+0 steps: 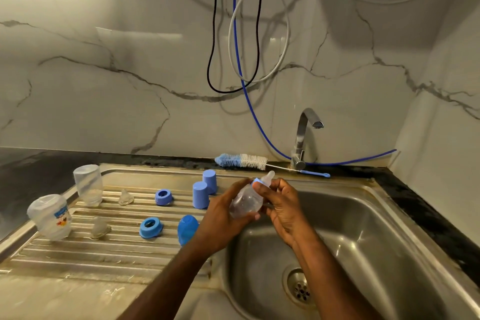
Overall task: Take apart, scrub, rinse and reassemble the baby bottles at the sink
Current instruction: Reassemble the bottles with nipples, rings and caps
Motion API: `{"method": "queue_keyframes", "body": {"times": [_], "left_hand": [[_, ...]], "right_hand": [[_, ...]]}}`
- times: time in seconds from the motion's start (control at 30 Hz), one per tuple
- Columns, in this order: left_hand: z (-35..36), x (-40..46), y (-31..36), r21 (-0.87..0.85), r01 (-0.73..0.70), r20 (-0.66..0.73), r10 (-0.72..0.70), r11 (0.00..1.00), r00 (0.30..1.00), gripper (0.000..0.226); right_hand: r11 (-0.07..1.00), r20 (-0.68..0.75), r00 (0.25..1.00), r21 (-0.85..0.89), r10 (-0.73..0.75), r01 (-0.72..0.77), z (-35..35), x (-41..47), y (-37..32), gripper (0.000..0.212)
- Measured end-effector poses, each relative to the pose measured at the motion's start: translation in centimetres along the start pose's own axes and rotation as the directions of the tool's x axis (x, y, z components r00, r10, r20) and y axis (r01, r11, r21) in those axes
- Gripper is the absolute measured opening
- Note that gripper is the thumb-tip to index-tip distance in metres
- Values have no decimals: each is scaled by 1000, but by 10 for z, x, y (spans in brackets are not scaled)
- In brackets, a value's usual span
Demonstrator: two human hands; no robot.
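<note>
My left hand (220, 218) grips the clear body of a small baby bottle (246, 201) over the sink's left edge. My right hand (279, 202) pinches its blue collar (258, 181), which carries a clear teat (268, 177). On the ribbed drainboard (109, 254) stand two clear bottle bodies (88, 184) (50, 217) upside down, two clear teats (126, 197) (100, 227), two blue collar rings (163, 197) (150, 227) and three blue caps (200, 195) (210, 180) (187, 228).
A bottle brush (244, 161) with blue and white bristles lies on the ledge behind the sink, beside the steel tap (304, 135). The steel basin (350, 241) holds a drain (300, 288). Black, grey and blue cables (235, 47) hang down the marble wall.
</note>
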State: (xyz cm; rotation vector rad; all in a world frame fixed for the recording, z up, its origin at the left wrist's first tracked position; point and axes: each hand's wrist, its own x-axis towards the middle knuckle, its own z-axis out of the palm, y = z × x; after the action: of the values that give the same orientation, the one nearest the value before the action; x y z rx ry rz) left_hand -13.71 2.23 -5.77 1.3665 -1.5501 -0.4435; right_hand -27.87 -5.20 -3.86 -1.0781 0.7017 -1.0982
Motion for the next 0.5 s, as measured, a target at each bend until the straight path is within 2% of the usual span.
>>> {"method": "queue_keyframes", "body": {"times": [0.07,0.13,0.2,0.27,0.33,0.4,0.5], "left_hand": [[2,-1,3,11,7,9,-7,1000,1000,75],[4,-1,2,-54,22,16,-21,998,1000,72],[7,-1,3,-241,93,23,-90,966,996,66],[8,0,7,-426,216,60,-211,878,976,60],[8,0,9,-537,280,103,-268,796,958,57],[8,0,9,-542,294,122,-272,787,955,59],[7,-1,10,-398,231,66,-224,888,972,63]], "right_hand": [[1000,-21,1000,-11,-9,9,0,1,1,63],[1000,-22,999,-11,-24,24,-1,1,2,60],[999,-2,1000,38,-22,23,0,1,1,54],[987,40,999,156,29,-35,-2,1,1,52],[964,91,993,250,74,-94,-5,2,0,54],[967,121,988,223,95,-120,-8,2,0,52],[974,135,986,192,95,-120,-8,0,0,45]]}}
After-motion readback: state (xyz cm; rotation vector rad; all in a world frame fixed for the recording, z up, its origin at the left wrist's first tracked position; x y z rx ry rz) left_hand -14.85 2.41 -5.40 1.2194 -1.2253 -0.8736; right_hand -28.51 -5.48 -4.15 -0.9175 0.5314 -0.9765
